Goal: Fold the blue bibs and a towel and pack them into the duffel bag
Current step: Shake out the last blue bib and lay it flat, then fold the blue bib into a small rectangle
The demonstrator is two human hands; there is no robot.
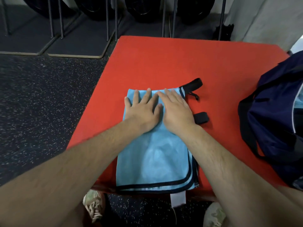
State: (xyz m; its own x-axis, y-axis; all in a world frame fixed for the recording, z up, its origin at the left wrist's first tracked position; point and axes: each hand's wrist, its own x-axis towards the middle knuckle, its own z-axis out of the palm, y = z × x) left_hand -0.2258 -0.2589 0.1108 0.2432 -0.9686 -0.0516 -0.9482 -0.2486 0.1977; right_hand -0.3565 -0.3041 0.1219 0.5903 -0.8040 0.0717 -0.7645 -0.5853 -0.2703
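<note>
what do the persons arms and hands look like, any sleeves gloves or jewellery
Both forearms are bare up to the frame edge, with no sleeves in view. The left hand and right hand wear no gloves, and no rings, watch or wristband show. Visible hair runs along both forearms.

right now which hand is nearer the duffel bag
Right. The right hand presses flat on the blue bib, on the side toward the duffel bag; the left hand lies beside it, farther from the bag.

Both hands — left hand (142, 112), right hand (176, 110) — flat on folded blue bib (155, 161), red mat (164, 63).
</note>
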